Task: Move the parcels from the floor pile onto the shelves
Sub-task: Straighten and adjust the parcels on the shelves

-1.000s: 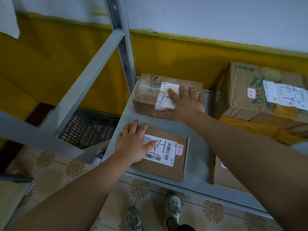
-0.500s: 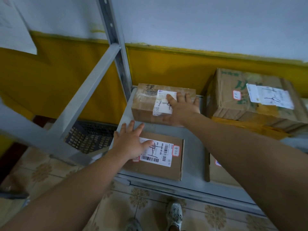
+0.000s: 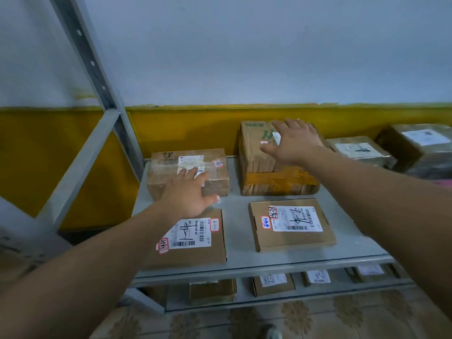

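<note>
Several parcels (image 3: pixel 291 223) rest on the shelf (image 3: pixel 234 263); left hand (image 3: pixel 188 194) and right hand (image 3: pixel 293 140) are spread, holding nothing; floor pile not in view.

Wall (image 3: pixel 244 57) pale grey-white above a yellow lower band (image 3: pixel 183 128). A grey metal shelving upright (image 3: pixel 98 77) with punched holes stands at left. Floor tiles (image 3: pixel 318 321) carry a brown floral pattern.

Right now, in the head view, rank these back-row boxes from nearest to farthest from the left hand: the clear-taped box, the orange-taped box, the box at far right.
1. Clear-taped box: back left, under the fingers of the left hand.
2. Orange-taped box: back middle, with the right hand over it.
3. Box at far right: end of the row, by the frame's edge.
</note>
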The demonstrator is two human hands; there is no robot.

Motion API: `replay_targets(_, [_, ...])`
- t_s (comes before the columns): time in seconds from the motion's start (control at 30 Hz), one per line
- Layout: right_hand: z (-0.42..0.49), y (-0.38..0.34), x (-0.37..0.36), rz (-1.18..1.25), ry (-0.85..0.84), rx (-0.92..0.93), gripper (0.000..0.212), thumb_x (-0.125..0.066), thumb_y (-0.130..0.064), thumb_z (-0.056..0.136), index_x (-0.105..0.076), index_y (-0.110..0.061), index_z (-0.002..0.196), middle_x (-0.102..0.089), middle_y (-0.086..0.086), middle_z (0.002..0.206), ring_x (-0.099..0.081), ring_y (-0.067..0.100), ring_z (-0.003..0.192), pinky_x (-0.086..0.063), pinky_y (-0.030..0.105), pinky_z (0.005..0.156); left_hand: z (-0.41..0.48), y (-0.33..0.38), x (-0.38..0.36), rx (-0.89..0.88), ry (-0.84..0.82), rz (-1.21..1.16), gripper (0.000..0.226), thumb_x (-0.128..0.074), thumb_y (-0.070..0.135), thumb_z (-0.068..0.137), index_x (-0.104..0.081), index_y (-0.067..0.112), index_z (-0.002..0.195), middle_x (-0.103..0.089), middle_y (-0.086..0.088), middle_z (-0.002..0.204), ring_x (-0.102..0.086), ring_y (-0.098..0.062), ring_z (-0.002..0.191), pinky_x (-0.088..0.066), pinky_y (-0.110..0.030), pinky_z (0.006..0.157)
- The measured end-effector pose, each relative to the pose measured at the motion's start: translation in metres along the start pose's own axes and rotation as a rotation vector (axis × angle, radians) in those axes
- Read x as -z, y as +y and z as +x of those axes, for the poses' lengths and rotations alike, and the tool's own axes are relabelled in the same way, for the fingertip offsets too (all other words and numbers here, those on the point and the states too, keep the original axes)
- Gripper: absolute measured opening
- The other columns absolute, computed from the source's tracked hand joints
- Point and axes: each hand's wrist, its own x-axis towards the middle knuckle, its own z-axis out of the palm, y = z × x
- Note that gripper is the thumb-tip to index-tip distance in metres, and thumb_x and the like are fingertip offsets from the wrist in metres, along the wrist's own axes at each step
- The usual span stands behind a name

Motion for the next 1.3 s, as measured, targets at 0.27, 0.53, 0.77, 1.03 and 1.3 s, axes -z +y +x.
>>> replay_targets(0.27, [-0.025, 0.061, -0.044, 0.045, -0.091, 0.083, 0.08, -0.042, -0.068, 0.091, -0.016, -0.028, 0.156, -0.009, 0.006, 0.165, -0.007, 0.027, 0.151, -0.01, 0.049, 0.121, -0.006, 0.067, -0.048, 0.015, -0.04, -0.032, 0.075, -0.046, 0.065, 0.089, -0.021, 0.031, 0.151, -0.013, -0.001, 0.162, -0.008, -0.026, 0.148, -0.015, -0.051, 0.118])
replay_targets(0.53, [-0.052, 0.117, -0.103, 0.014, -0.027, 0.334, 0.082, -0.044, -0.061, 0.094, -0.003, -0.03, 0.157, 0.017, 0.005, 0.164, 0.02, 0.025, 0.15, 0.013, 0.043, 0.119, -0.009, 0.139, -0.121, 0.161, -0.162, -0.118, 0.078, -0.049, 0.062, 0.088, -0.018, 0.031, 0.152, -0.013, -0.005, 0.161, -0.013, -0.029, 0.147, -0.015, -0.053, 0.117])
replay_targets(0.77, [-0.074, 0.133, -0.152, 0.158, -0.374, 0.224, 0.079, -0.039, -0.065, 0.094, -0.003, -0.032, 0.157, 0.012, 0.001, 0.165, 0.013, 0.026, 0.151, -0.002, 0.05, 0.121, -0.018, 0.157, -0.146, 0.252, -0.076, -0.162, 0.079, -0.046, 0.064, 0.089, -0.011, 0.034, 0.152, -0.011, -0.007, 0.161, -0.015, -0.029, 0.147, -0.022, -0.051, 0.115])
replay_targets(1.03, [-0.09, 0.137, -0.167, 0.25, -0.455, 0.159, 0.076, -0.036, -0.065, 0.095, -0.003, -0.033, 0.157, 0.014, -0.001, 0.165, 0.007, 0.028, 0.151, -0.01, 0.049, 0.121, -0.029, 0.158, -0.152, 0.253, -0.11, -0.168, 0.08, -0.04, 0.066, 0.09, -0.001, 0.034, 0.153, 0.0, -0.002, 0.163, -0.006, -0.027, 0.148, -0.014, -0.054, 0.117])
replay_targets(1.3, [-0.095, 0.135, -0.158, 0.213, -0.413, 0.174, 0.077, -0.036, -0.065, 0.095, -0.006, -0.03, 0.157, 0.008, 0.002, 0.165, 0.006, 0.029, 0.151, -0.008, 0.048, 0.122, -0.034, 0.158, -0.144, 0.245, -0.144, -0.168, 0.081, -0.043, 0.066, 0.09, -0.003, 0.035, 0.153, 0.003, -0.001, 0.163, 0.0, -0.027, 0.149, -0.009, -0.056, 0.118])
